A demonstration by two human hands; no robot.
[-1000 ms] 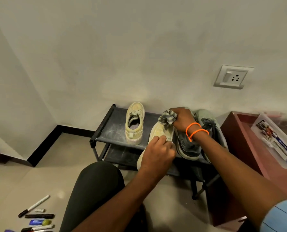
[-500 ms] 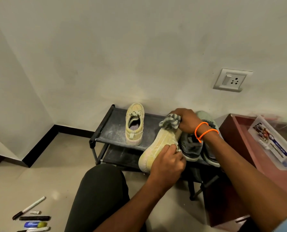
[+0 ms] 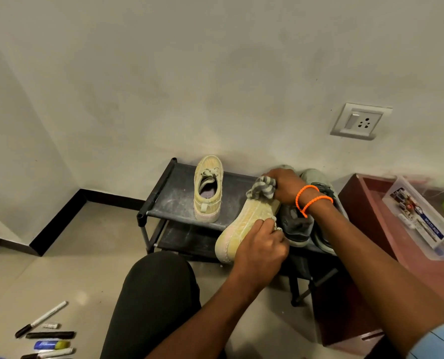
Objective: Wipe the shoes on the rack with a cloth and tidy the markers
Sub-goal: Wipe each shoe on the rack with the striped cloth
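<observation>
Shoe [image 3: 244, 226] tilted sole-out, long axis running from my left hand [image 3: 261, 251] up to my right hand [image 3: 284, 186].
Left grips the heel end; right clutches the cloth [image 3: 263, 187] against the toe.

The one legible text is on the label inside the clear plastic box [image 3: 422, 218] at the far right, resting on the reddish-brown cabinet [image 3: 366, 200]: white capitals on a blue strip that look like "MULTI-PACK", with the middle letters uncertain. A round logo beside the strip is too blurred to read. Print on the blue-and-yellow marker [image 3: 51, 344], lower left on the floor, is also illegible.
</observation>
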